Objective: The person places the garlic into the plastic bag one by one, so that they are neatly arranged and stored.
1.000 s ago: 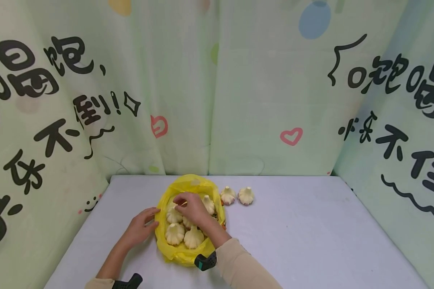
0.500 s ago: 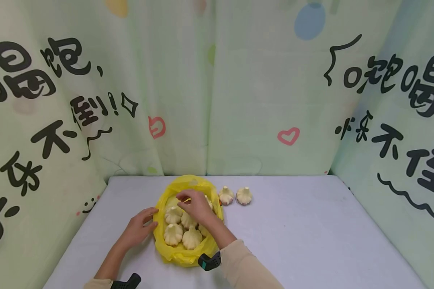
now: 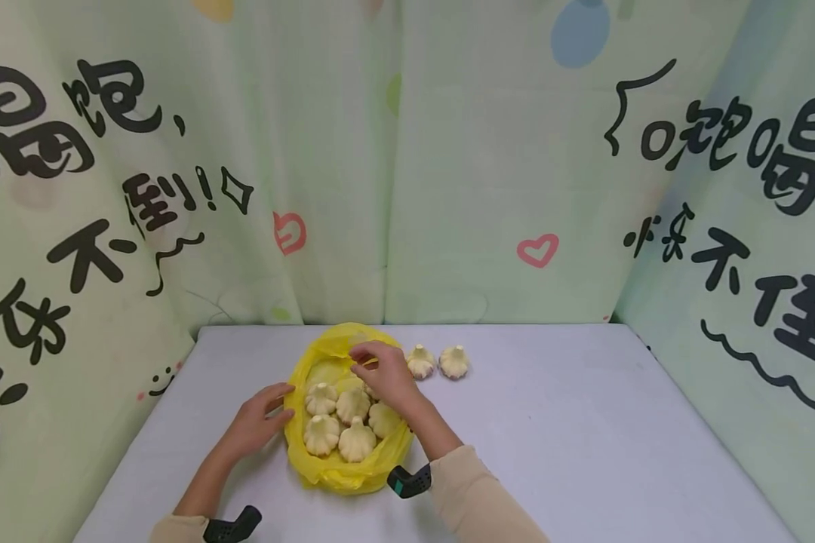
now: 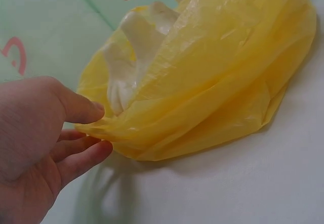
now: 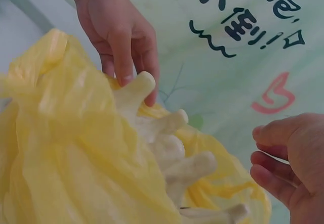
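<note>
Several white garlic bulbs (image 3: 356,440) lie in an open yellow plastic bag (image 3: 342,480), their stems pointing up. My left hand (image 3: 259,421) is at the bag's left side; in the left wrist view its thumb and fingers pinch the yellow edge. Over the far right part of the bag, my right hand (image 3: 389,374) hovers with fingers bent and thumb apart. The right wrist view shows nothing between the fingers of this right hand (image 5: 293,158), beside the garlic stems (image 5: 200,166). It hides part of the bag's rim in the head view.
Two more garlic bulbs, one nearer (image 3: 420,363) and one farther right (image 3: 454,363), stand side by side on the white table (image 3: 570,437), right of the bag. A pale green curtain (image 3: 462,188) with black lettering hangs behind and at both sides.
My right hand has moved right and slightly away, from above the bulbs toward the bag's far right rim, uncovering more garlic. The left hand stays at the bag's edge.
</note>
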`<action>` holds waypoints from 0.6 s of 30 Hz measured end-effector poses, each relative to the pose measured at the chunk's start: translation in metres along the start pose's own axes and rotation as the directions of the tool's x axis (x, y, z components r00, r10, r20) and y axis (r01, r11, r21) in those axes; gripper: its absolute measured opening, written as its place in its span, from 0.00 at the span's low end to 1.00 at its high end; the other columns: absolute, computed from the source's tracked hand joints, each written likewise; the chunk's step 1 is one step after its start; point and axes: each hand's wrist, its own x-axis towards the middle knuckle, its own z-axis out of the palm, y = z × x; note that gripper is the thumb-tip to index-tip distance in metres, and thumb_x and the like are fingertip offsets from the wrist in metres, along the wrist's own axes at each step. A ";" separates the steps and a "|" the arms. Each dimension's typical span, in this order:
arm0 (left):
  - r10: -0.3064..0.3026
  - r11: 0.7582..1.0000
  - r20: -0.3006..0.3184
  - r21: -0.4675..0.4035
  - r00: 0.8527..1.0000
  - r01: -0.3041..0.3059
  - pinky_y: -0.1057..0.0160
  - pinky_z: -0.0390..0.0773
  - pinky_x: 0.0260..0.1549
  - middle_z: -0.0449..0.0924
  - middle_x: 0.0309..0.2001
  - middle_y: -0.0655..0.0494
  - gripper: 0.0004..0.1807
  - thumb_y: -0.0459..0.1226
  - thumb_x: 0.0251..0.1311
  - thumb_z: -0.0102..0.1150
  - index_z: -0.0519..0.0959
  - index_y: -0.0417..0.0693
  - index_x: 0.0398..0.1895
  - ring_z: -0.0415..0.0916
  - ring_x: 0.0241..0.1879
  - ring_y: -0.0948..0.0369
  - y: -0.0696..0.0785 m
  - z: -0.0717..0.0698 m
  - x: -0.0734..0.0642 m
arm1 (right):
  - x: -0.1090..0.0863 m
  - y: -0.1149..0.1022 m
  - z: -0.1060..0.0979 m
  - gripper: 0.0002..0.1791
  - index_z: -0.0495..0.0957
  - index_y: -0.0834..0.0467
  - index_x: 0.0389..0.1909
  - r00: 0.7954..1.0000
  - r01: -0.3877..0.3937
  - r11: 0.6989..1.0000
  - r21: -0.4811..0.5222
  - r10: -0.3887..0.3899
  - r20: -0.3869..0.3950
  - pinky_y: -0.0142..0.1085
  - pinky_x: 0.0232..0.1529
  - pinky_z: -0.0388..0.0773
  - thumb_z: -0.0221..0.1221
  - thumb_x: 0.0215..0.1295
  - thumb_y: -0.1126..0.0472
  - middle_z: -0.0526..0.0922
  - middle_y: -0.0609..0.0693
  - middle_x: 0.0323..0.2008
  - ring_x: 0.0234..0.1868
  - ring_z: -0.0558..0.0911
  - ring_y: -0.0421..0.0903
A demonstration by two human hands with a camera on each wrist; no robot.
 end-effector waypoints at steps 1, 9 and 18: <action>0.003 1.000 -0.001 0.002 1.000 -0.003 0.46 0.74 0.60 0.62 0.69 0.35 0.25 0.34 0.66 0.55 0.67 0.39 0.66 0.69 0.64 0.40 0.000 0.000 0.000 | -0.001 0.001 -0.002 0.11 0.82 0.59 0.46 1.000 -0.006 1.000 0.001 0.006 -0.004 0.30 0.44 0.84 0.62 0.63 0.67 0.84 0.56 0.45 0.44 0.83 0.48; 0.008 1.000 0.000 0.015 1.000 -0.008 0.46 0.74 0.60 0.62 0.69 0.34 0.25 0.33 0.66 0.55 0.67 0.38 0.66 0.69 0.63 0.40 0.002 0.001 -0.001 | -0.006 0.008 -0.021 0.11 0.82 0.59 0.46 0.998 -0.016 1.000 -0.025 0.014 -0.064 0.36 0.45 0.85 0.62 0.63 0.67 0.84 0.55 0.44 0.44 0.83 0.49; 0.019 1.000 0.006 0.007 1.000 -0.019 0.45 0.74 0.60 0.62 0.68 0.34 0.25 0.34 0.66 0.56 0.67 0.37 0.66 0.69 0.64 0.39 0.003 0.000 0.001 | -0.009 0.022 -0.043 0.12 0.81 0.63 0.46 0.988 -0.062 0.997 -0.056 0.054 -0.142 0.40 0.45 0.85 0.63 0.62 0.67 0.84 0.54 0.43 0.44 0.83 0.50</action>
